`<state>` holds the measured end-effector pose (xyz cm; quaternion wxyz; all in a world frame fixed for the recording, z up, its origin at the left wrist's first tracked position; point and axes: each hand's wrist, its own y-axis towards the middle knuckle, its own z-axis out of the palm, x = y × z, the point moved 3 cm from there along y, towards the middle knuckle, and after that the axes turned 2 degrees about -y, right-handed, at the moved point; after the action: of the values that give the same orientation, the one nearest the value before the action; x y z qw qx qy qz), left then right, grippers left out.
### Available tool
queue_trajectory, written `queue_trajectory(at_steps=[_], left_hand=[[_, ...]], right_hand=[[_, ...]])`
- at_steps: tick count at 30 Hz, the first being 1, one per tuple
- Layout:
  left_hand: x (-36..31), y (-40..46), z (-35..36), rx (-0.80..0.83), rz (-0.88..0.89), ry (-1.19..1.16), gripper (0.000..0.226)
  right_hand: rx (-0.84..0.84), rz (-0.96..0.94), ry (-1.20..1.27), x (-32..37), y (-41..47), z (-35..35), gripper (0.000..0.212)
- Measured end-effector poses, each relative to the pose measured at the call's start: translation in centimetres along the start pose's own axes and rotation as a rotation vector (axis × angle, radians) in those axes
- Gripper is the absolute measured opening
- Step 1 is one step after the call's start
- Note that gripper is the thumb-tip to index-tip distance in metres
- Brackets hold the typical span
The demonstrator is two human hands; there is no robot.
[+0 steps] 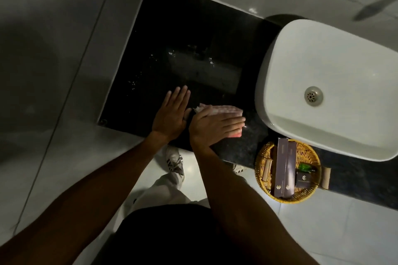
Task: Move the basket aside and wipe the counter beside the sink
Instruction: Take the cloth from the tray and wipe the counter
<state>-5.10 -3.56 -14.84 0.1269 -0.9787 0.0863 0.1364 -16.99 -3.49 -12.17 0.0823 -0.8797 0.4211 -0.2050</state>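
Observation:
A black stone counter (pixel 181 49) stretches left of the white vessel sink (pixel 336 84). My right hand (pixel 213 123) lies flat on a folded pink cloth (pixel 224 109), pressing it onto the counter near the front edge. My left hand (pixel 172 114) rests flat on the bare counter just left of the cloth, fingers straight and together. A round wicker basket (pixel 261 165) sits at the counter's front edge, below the sink and right of my hands.
The basket holds two long purple boxes (pixel 284 168), a small dark box and a green bottle (pixel 305 166). Water drops glint on the counter's middle. Grey tiled walls close the counter at left and back. My shoes stand on the pale floor below.

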Motion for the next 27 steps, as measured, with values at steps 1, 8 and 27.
queue_trajectory(at_steps=[1,8,27], left_hand=[[0.0,0.0,0.1,-0.010,-0.002,0.022,0.062],[0.3,0.1,0.5,-0.070,-0.010,0.027,0.062],[-0.3,0.0,-2.3,-0.148,-0.027,-0.040,0.063]], right_hand=[[-0.001,-0.014,0.007,0.9,0.8,0.1,0.094],[0.012,-0.459,-0.237,6.8,7.8,1.6,0.095],[0.079,-1.311,-0.305,17.2,9.7,0.0,0.081]])
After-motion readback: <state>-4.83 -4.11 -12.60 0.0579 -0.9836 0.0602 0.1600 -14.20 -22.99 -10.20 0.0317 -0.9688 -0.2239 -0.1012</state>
